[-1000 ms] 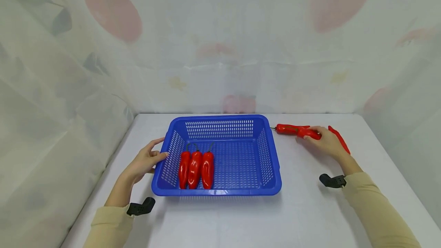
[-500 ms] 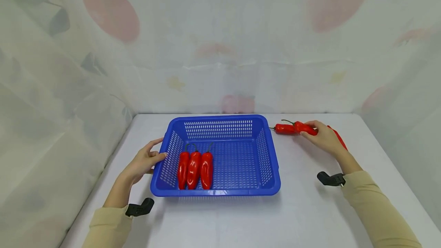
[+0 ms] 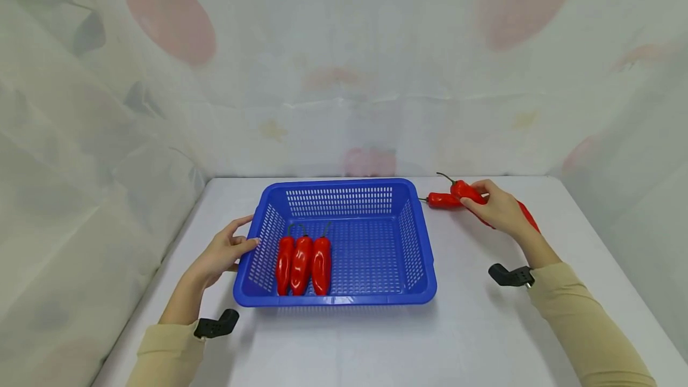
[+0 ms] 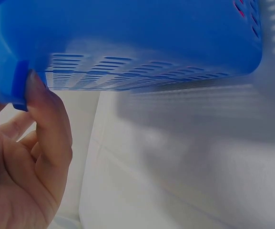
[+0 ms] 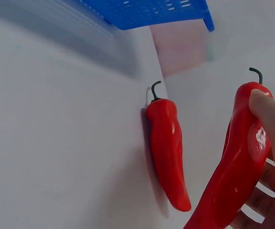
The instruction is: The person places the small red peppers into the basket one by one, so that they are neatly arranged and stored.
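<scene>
A blue plastic basket (image 3: 365, 255) stands mid-table, with three red chili peppers (image 3: 301, 264) lying side by side in its left part. My left hand (image 3: 220, 255) grips the left rim by thumb and fingers; the left wrist view shows a finger against the rim's lip (image 4: 20, 86). To the right of the basket my right hand (image 3: 497, 208) holds a red chili pepper (image 5: 237, 157), stem pointing up and left, raised off the table. Under and left of it another chili pepper (image 5: 166, 148) lies on the table. A further one (image 3: 529, 217) shows partly behind my right hand.
White cloth covers the table (image 3: 344, 345). A pale curtain (image 3: 344, 124) with faded fruit prints hangs right behind the table's back edge, and more sheeting flanks both sides. Small black devices (image 3: 217, 323) sit at both wrists.
My right hand has lifted its chili pepper up and slightly left, tilting the stem end higher, apart from the one lying below. The left hand has kept its grip on the basket.
</scene>
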Motion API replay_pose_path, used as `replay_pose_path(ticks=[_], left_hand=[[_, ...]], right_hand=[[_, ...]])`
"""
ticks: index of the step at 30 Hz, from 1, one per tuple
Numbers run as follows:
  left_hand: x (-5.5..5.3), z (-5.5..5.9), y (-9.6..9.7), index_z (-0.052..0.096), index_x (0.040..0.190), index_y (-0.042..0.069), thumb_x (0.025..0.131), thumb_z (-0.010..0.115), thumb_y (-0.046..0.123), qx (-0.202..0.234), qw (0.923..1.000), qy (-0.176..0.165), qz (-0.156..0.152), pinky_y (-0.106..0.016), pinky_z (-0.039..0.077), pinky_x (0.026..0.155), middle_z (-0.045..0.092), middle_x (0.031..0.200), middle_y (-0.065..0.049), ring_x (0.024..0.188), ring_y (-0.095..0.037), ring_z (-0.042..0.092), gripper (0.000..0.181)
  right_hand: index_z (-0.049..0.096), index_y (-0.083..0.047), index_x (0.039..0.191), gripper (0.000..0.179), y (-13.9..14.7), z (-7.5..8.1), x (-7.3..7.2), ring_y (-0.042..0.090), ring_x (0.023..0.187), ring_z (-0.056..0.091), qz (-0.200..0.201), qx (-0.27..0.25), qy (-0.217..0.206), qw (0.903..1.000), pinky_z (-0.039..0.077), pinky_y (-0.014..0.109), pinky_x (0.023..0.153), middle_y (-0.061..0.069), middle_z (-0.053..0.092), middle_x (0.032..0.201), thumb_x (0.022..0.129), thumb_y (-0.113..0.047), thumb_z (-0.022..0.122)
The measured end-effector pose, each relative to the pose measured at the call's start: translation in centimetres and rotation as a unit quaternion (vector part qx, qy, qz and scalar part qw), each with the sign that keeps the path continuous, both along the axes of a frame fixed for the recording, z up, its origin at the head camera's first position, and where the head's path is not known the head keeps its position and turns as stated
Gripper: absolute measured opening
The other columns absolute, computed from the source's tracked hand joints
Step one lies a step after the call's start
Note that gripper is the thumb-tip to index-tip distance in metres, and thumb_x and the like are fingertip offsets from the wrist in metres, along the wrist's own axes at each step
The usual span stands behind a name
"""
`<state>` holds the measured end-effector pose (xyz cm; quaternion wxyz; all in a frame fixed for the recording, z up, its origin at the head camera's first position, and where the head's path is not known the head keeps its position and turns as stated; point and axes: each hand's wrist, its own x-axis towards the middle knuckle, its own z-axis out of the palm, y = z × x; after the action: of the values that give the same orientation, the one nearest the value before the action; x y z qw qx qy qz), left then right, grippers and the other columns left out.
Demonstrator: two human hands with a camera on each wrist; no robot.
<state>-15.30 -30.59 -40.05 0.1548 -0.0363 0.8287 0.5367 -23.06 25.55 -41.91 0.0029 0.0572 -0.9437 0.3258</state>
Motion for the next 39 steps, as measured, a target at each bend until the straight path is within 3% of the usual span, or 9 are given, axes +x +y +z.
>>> replay_pose_path(ticks=[14,24,27,33,39], left_hand=[[0.0,0.1,0.0,0.016,0.147,0.022,0.091,0.058,0.026,-0.008,1.0000,-0.002,0.003,-0.046,0.056,0.063,0.056,0.089,-0.018,0.074,-0.026,0.065,0.071],[0.0,0.0,0.1,0.015,0.148,0.022,0.091,0.058,0.025,-0.012,0.9999,-0.006,0.008,-0.046,0.056,0.063,0.056,0.092,-0.019,0.074,-0.026,0.065,0.071],[0.1,0.4,0.3,0.015,0.148,0.019,0.092,0.057,0.021,-0.007,0.9999,-0.008,0.006,-0.046,0.056,0.063,0.056,0.092,-0.020,0.074,-0.026,0.065,0.070],[0.9,2.3,1.5,0.015,0.147,0.013,0.093,0.055,0.016,-0.003,1.0000,-0.009,0.000,-0.046,0.056,0.064,0.055,0.091,-0.022,0.074,-0.028,0.065,0.068],[1.0,2.4,1.5,0.015,0.147,0.013,0.092,0.055,0.016,-0.002,1.0000,-0.009,-0.001,-0.046,0.056,0.064,0.055,0.090,-0.022,0.074,-0.028,0.066,0.068]], right_hand=[[0.035,-0.006,0.135,0.064,-1.7,2.0,0.0,0.042,0.104,0.050,0.007,-0.015,0.006,0.9998,0.056,0.046,0.068,0.027,0.047,0.123,0.088,-0.043,0.057],[0.028,-0.015,0.142,0.066,-3.5,4.0,-0.1,0.041,0.099,0.054,0.034,-0.031,0.025,0.9986,0.056,0.047,0.068,0.026,0.048,0.121,0.088,-0.037,0.059],[0.028,-0.016,0.142,0.065,-4.0,4.4,-0.1,0.039,0.099,0.054,0.046,-0.036,0.032,0.9977,0.056,0.046,0.067,0.025,0.049,0.120,0.088,-0.037,0.059],[0.030,-0.015,0.141,0.064,-5.0,5.4,-0.1,0.036,0.098,0.053,0.054,-0.048,0.037,0.9967,0.056,0.040,0.061,0.023,0.049,0.121,0.088,-0.038,0.059],[0.028,-0.011,0.138,0.064,-6.0,6.3,-0.2,0.034,0.092,0.054,0.055,-0.066,0.026,0.9959,0.056,0.038,0.063,0.023,0.046,0.124,0.089,-0.038,0.058]])
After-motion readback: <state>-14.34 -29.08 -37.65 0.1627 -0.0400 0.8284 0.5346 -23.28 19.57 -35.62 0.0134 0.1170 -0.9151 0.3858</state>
